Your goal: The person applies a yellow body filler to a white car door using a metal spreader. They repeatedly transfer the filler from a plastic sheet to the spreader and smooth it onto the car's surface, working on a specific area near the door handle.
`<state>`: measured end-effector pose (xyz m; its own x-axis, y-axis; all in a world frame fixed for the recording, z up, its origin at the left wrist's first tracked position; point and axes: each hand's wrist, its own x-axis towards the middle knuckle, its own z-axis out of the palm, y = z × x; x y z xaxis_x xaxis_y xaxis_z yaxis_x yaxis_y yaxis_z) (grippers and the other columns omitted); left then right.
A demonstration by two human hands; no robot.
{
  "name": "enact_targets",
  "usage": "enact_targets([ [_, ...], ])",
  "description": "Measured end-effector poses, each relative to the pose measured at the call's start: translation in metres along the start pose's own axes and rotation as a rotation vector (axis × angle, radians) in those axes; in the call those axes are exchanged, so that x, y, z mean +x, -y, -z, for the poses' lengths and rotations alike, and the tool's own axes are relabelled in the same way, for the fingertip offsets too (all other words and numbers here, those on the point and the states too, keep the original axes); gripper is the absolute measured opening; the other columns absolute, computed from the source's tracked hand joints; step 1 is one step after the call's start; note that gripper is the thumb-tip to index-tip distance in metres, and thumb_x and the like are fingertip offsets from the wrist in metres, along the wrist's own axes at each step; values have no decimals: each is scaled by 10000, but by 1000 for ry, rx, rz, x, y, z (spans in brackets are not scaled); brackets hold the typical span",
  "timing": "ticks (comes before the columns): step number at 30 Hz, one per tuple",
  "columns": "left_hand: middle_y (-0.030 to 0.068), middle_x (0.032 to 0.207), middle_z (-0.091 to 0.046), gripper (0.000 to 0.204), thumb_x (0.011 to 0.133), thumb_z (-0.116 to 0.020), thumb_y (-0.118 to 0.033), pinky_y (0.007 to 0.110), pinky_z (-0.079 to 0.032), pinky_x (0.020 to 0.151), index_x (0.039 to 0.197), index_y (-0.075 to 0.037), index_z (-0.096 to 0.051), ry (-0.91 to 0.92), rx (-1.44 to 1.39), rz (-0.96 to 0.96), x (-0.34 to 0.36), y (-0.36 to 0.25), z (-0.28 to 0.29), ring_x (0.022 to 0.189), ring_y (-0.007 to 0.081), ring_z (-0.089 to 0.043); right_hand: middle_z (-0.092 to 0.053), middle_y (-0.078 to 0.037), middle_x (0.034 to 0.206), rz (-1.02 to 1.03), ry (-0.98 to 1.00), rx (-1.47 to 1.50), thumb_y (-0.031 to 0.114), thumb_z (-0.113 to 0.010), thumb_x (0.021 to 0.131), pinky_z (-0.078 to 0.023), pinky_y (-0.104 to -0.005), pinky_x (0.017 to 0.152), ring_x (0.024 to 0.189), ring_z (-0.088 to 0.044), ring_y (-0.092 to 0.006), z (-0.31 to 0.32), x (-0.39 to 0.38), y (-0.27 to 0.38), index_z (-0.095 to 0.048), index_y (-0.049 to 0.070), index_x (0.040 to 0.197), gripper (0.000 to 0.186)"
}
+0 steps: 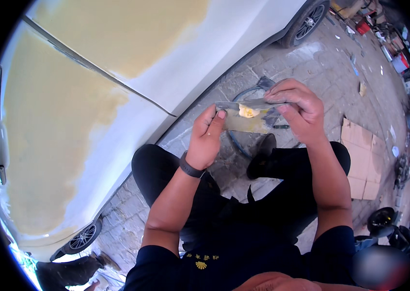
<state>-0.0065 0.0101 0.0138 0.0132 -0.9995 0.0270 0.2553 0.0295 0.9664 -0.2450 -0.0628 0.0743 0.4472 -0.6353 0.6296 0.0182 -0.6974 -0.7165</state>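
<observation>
My left hand, with a dark wristband, grips a flat, yellow-smeared plate with the thumb on top. My right hand is closed on a grey metal spreader, held across the plate's upper part. A lump of pale yellow paste sits at the spreader's blade, over the plate. Both hands are raised above my bent legs. To the left is a white car body with broad beige, filler-like patches on its panels.
The car's wheels show at top right and lower left. A hose and dark block lie on the paved floor. Flattened cardboard is to the right, with assorted clutter along that edge. A dark figure is at lower left.
</observation>
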Motion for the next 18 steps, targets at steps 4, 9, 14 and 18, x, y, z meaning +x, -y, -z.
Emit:
enact_targets([
  [4,-10,911,-572,233,1132,-517,-186,261,-433,797,1059,19,-600,-92,-31,-47,2,-8,-3,871,78,-468,-717,-119,1055,-72,88,-67,40,-703,948,-537,-327,799,903,-690,-240,-4,0,4,-764,7,1085,153],
  [9,-1,917,-569,226,1132,-513,-186,265,-434,801,1077,18,-593,-87,64,-127,0,-9,6,876,85,-470,-686,-88,927,-207,287,-162,110,-675,988,-502,-316,735,808,-630,-198,28,4,-5,-729,-31,1026,156],
  [14,62,876,-555,233,1127,-510,-194,295,-449,771,1060,22,-564,78,273,-141,-4,-14,-1,829,128,-467,-620,28,833,-744,-179,293,235,-626,1076,-452,-271,687,778,-525,-52,13,0,-16,-715,-3,1006,263],
  [18,141,820,-527,226,1118,-520,-200,336,-459,726,1049,14,-545,168,521,-117,-8,-2,-3,745,214,-463,-625,53,859,-923,-59,396,253,-654,1067,-451,-247,709,785,-517,-38,-9,-8,-29,-737,16,1045,252],
])
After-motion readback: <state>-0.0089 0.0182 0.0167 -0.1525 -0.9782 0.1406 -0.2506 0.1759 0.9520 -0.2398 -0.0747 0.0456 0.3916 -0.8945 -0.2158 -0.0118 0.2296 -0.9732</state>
